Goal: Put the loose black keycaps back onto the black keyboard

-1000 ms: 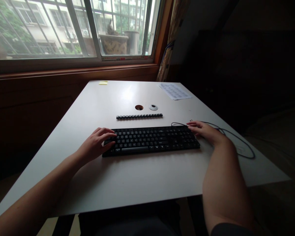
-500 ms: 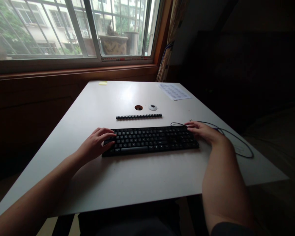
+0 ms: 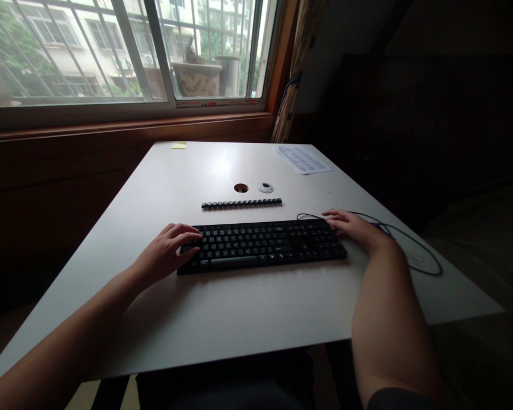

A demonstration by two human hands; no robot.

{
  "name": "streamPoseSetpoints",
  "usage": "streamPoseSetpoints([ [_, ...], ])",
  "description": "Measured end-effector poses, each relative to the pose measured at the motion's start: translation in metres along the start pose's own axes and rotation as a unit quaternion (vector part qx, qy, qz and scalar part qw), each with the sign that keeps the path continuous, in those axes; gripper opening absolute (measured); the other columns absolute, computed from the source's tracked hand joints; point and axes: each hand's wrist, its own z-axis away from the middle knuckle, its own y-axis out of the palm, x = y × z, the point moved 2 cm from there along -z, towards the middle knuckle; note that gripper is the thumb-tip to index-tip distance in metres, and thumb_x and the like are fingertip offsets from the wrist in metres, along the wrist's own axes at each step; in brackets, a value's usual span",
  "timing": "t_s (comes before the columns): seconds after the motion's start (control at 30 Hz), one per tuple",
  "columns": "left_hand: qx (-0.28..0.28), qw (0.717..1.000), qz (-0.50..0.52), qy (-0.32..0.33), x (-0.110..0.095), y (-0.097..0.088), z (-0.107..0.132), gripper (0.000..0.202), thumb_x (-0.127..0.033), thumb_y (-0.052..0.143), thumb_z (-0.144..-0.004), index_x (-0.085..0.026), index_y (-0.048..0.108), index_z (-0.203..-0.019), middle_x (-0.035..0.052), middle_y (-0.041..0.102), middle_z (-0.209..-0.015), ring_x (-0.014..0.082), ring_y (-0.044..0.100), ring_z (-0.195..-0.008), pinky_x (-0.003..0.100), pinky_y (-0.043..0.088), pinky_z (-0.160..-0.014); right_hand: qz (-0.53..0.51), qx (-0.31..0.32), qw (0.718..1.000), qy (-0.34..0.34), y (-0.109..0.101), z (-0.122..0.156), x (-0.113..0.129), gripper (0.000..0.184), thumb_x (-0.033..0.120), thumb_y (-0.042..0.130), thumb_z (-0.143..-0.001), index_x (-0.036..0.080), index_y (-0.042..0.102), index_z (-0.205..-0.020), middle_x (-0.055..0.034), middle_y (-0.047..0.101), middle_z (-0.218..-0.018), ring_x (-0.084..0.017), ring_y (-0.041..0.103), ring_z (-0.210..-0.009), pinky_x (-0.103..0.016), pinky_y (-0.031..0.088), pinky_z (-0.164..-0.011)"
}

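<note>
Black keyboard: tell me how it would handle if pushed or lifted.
The keyboard is probably stiff, being one long slab. Lying low and wide on the white table, it would likely slide rather than roll or tip. The looped cable looks thin, so probably floppy.

Table (image 3: 239,310) in front of me, keyboard (image 3: 248,245) on it. My left hand (image 3: 169,250) on keyboard's left end, my right hand (image 3: 353,229) at its far right corner. Cable (image 3: 425,253) loops on table, right of right hand. Row of keys (image 3: 241,203) just behind keyboard; behind that, table hole (image 3: 241,188), with ring cover (image 3: 265,188) to its right. Sticky note (image 3: 178,146) at far left corner, paper sheet (image 3: 304,159) near far right corner. Window (image 3: 89,51) beyond table, curtain (image 3: 287,108) right of window, plant pot (image 3: 196,78) behind the glass.
</note>
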Motion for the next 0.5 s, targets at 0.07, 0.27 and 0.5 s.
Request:
streamPoseSetpoints([
  [0.07,0.000,1.000,0.001,0.000,-0.0011,-0.0005,-0.0005,0.023,-0.031,0.061,-0.097,-0.024,0.068,-0.118,0.0098,0.066,-0.119,0.0261,0.061,-0.108,0.047,0.054,-0.095,0.012,0.004,1.000,-0.007,0.0007,0.0010,0.0010,0.044,0.037,0.074,-0.079,0.026,0.067,-0.121,-0.0075,0.070,-0.103,-0.021,0.067,-0.085,-0.029,0.056,-0.067],
  [0.27,-0.004,1.000,0.007,-0.003,-0.0031,-0.0019,-0.0014,0.022,-0.031,0.062,-0.097,-0.024,0.068,-0.117,0.0092,0.066,-0.119,0.0261,0.061,-0.108,0.046,0.054,-0.095,-0.013,-0.004,1.000,-0.009,0.0013,0.0002,0.0005,0.042,0.038,0.074,-0.079,0.026,0.067,-0.118,-0.0066,0.071,-0.101,-0.020,0.067,-0.084,-0.029,0.057,-0.067],
  [0.5,0.000,1.000,0.005,-0.001,-0.0004,-0.0005,0.0001,0.023,-0.031,0.061,-0.097,-0.025,0.067,-0.119,0.0093,0.066,-0.120,0.0257,0.061,-0.109,0.046,0.054,-0.095,-0.017,-0.003,1.000,-0.004,0.0032,0.0019,0.0024,0.041,0.034,0.073,-0.079,0.025,0.067,-0.118,-0.0075,0.070,-0.108,-0.020,0.067,-0.085,-0.028,0.057,-0.067],
])
